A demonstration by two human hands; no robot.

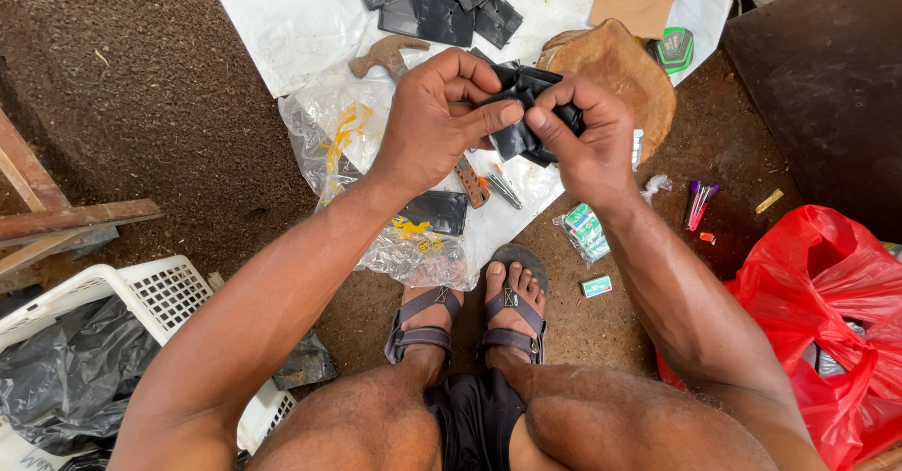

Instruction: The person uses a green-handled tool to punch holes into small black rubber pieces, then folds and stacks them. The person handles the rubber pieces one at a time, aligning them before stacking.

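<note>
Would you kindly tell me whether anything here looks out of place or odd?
Nothing is spilled or broken. Both hands, left hand and right hand, pinch a black folded piece. Small boxes and a hammer lie loosely scattered on the ground.

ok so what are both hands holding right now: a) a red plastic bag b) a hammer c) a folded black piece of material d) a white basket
c: the left hand and the right hand pinch a folded black piece of material between them, while the hammer, red plastic bag and white basket lie untouched around them.
</note>
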